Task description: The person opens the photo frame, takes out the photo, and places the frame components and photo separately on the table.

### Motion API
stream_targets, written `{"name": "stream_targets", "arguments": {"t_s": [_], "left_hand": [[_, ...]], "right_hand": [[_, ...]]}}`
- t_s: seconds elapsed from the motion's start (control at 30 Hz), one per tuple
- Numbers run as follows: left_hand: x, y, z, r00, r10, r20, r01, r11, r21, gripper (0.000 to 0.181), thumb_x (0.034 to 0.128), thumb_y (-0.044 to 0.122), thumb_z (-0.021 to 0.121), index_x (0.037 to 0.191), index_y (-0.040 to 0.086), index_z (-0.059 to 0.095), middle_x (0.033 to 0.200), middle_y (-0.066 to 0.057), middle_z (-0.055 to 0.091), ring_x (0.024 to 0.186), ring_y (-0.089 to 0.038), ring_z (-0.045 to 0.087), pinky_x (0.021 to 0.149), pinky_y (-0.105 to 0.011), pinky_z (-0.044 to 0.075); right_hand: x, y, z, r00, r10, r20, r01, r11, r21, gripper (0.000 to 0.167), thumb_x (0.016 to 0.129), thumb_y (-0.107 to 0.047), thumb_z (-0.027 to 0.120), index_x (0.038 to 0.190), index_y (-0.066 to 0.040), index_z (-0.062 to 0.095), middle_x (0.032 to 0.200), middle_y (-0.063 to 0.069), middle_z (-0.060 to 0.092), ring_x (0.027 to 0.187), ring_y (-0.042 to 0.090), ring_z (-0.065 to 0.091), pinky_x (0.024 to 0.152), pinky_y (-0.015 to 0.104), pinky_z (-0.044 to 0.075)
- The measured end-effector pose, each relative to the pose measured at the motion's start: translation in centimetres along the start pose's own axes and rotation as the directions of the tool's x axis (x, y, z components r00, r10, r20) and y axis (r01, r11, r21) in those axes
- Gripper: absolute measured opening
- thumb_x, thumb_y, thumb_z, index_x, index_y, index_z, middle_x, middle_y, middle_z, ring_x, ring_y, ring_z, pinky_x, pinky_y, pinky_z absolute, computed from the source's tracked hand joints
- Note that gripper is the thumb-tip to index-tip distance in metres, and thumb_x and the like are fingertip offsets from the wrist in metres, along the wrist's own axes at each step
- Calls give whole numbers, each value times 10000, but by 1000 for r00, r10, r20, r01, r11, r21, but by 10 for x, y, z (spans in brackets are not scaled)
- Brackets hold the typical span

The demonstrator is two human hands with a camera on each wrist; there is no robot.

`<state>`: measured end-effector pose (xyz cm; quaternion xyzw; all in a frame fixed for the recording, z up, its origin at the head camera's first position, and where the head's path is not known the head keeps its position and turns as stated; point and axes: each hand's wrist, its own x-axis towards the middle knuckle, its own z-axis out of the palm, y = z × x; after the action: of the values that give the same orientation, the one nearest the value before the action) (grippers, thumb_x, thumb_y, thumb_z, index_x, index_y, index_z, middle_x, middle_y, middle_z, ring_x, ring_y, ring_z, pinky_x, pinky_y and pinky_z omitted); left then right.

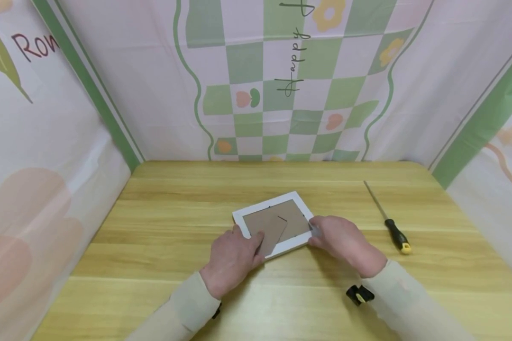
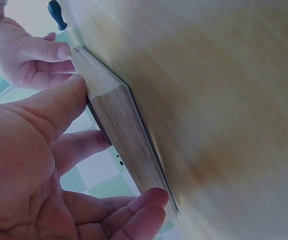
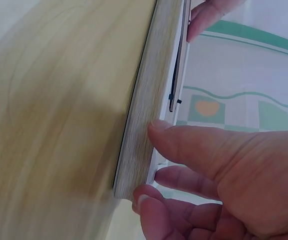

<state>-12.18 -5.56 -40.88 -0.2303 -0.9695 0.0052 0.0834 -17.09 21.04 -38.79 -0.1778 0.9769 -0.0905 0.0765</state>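
Picture frame (image 1: 273,222) lies on the table (image 1: 166,227) in my head view, left hand (image 1: 233,255) gripping its near-left corner, right hand (image 1: 340,237) its near-right; backdrop (image 1: 294,104) reads "Happy". Left-wrist, I see thumb and fingers spanning its edge; right-wrist, thumb and fingertips pinch it.

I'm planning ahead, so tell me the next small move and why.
Perhaps have the right hand gently test a dark tab while the left hand steadies the frame: both hands hold it, and such tabs, likely retaining the brown backing board, show along its edge.
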Motion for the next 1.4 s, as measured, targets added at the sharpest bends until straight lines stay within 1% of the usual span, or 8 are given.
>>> {"name": "stream_targets", "arguments": {"t_s": [0.1,0.33,0.57,0.7,1.03,1.13,1.27,1.4], "left_hand": [[-1,1,0,1000,5,0,-5,1000,11,554,913,571,732,1352,236,693,749,-135,665,679,-253,629,440,-362,496],[-2,4,-2,1000,7,17,-8,999,31,567,907,594,728,1355,248,693,774,-134,684,674,-245,638,438,-360,500],[-2,7,-3,998,-8,60,6,1000,28,595,906,613,712,1386,263,678,769,-110,668,678,-218,600,434,-329,448],[-3,9,-4,998,-14,65,12,999,35,594,906,623,705,1384,271,676,758,-102,656,682,-217,601,435,-329,435],[-8,16,-3,999,19,-42,-13,991,137,604,844,673,728,1280,256,700,659,-44,596,643,-187,605,430,-322,422],[-9,18,-3,997,32,-68,-20,986,165,605,836,682,728,1262,253,703,640,-28,589,640,-180,610,438,-320,425],[-11,20,-4,993,53,-103,-32,980,197,607,826,703,718,1226,247,707,600,-2,553,612,-162,597,426,-308,414],[-12,23,-5,994,52,-95,-31,977,212,591,831,712,701,1208,258,703,576,11,512,577,-149,569,420,-303,389]], "right_hand": [[2,1,-1,1000,-7,8,6,1000,28,289,924,-243,794,1107,-45,691,822,6,653,718,169,550,676,378,545],[5,5,-2,1000,-11,23,9,997,78,273,937,-194,763,1139,-28,687,873,36,680,749,189,563,711,416,542],[8,7,-3,1000,-18,6,18,996,87,121,933,-132,718,1034,-71,691,847,30,678,739,194,567,697,413,535],[10,8,-2,1000,-17,-6,18,997,81,86,933,-108,698,1013,-78,695,861,41,696,744,194,591,712,430,558],[15,10,-1,999,-22,-47,25,996,85,79,944,-74,666,1007,-71,712,880,55,721,742,190,605,730,438,574],[17,11,-1,999,-12,-44,16,996,91,91,954,-68,639,1002,-82,714,908,65,729,768,198,619,753,451,579],[19,11,-2,999,-3,-32,5,996,87,119,972,-65,604,1003,-91,716,977,96,744,862,257,668,827,515,583],[22,11,-2,1000,-2,-29,4,997,79,118,981,-65,598,989,-97,712,999,110,743,920,300,682,872,556,571]]}}
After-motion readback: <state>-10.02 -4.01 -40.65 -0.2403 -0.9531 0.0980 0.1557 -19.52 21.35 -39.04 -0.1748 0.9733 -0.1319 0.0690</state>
